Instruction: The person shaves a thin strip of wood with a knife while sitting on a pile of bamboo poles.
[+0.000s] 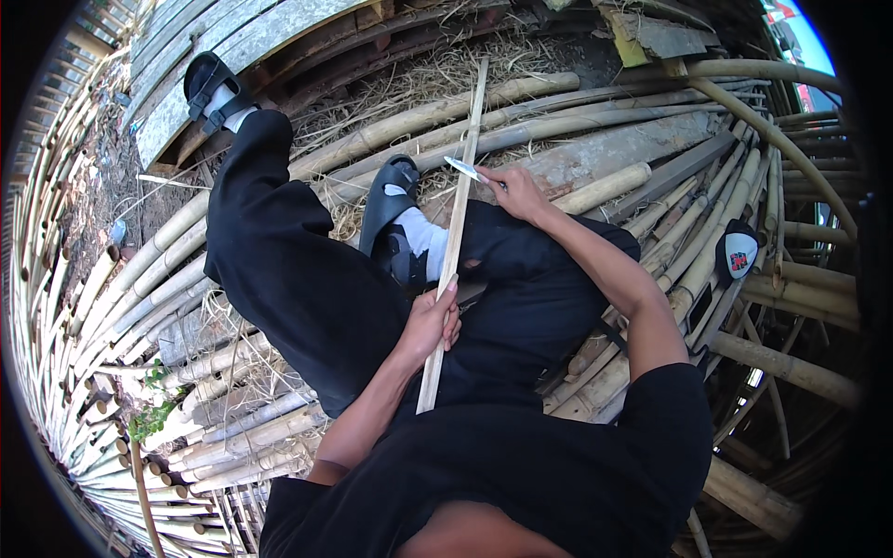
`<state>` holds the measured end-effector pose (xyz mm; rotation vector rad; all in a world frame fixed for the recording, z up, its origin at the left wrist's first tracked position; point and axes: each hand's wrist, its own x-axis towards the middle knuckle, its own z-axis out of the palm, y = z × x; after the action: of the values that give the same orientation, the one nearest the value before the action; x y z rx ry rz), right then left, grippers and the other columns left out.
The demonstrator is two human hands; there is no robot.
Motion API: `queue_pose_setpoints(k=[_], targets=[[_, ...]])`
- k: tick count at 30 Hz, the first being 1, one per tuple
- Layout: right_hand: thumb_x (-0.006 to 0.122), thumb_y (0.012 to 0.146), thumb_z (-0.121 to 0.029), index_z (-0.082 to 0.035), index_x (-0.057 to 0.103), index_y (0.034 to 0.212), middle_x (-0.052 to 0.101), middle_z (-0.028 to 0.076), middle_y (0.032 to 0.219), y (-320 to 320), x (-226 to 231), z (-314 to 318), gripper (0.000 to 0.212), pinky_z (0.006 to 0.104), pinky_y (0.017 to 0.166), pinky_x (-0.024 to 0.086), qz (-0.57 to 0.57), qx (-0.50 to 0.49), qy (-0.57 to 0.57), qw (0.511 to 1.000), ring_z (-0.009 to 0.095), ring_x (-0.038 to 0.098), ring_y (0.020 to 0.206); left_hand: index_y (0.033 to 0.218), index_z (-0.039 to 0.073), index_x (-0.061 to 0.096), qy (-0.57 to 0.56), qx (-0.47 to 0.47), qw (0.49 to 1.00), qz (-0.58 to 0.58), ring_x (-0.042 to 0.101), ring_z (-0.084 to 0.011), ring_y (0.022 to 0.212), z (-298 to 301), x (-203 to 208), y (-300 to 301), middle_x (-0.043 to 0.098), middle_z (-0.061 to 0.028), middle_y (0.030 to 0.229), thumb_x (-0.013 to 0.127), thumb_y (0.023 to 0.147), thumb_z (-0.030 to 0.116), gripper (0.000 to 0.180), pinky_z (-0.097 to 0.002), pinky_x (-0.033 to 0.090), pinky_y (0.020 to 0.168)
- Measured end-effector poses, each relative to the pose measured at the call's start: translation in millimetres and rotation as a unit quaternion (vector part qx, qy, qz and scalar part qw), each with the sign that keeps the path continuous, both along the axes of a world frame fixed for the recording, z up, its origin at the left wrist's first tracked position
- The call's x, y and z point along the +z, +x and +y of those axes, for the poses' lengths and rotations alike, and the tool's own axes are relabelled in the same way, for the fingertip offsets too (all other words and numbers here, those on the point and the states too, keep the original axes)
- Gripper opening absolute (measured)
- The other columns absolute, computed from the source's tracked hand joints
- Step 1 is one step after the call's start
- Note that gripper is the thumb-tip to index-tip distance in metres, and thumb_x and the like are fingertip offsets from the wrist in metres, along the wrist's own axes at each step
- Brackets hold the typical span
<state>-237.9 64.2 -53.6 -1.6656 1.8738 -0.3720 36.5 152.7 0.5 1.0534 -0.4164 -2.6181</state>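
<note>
A long, pale bamboo strip [453, 244] runs from near my waist, over my lap and out past my feet. My left hand [432, 322] is wrapped round its lower part, with the thumb along the strip. Farther up, my right hand [514, 192] is closed on the handle of a knife. The knife's bright blade [462, 168] lies across the strip, pointing left; whether its edge bites into the bamboo cannot be made out. Most of the handle is hidden in my fingers.
Bamboo poles [446, 116] lie under and around my legs. A wooden pallet-like platform [209, 46] stands at the far left, with dry shavings [372, 79] beside it. A cap [738, 251] rests on poles at the right. Stacked bamboo ends [98, 409] line the left side.
</note>
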Motion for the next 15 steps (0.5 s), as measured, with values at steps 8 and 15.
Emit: queue_pose_setpoints(k=[8,15], targets=[[0.059,0.088,-0.015,-0.018,0.067,0.116,0.066,0.023,0.091,-18,-8,-28,0.030,0.0436,0.075,0.052,0.019,0.037,0.009,0.999,0.040,0.063,0.084,0.079,0.008,0.041,-0.003,0.000,1.000,-0.016,0.037,-0.0105,0.035,-1,2,-1,0.038,-0.0005,0.045,0.043,0.102,0.039,0.038,-0.0250,0.034,0.037],[0.056,0.089,-0.014,-0.018,0.064,0.121,0.064,0.024,0.094,-31,-49,-65,0.034,0.0461,0.078,0.050,0.124,-0.030,0.002,0.992,0.041,0.062,0.088,0.078,0.009,0.041,0.009,0.006,1.000,-0.001,0.038,-0.0100,0.035,0,0,2,0.038,-0.0003,0.045,0.042,0.102,0.039,0.039,-0.0247,0.034,0.036]])
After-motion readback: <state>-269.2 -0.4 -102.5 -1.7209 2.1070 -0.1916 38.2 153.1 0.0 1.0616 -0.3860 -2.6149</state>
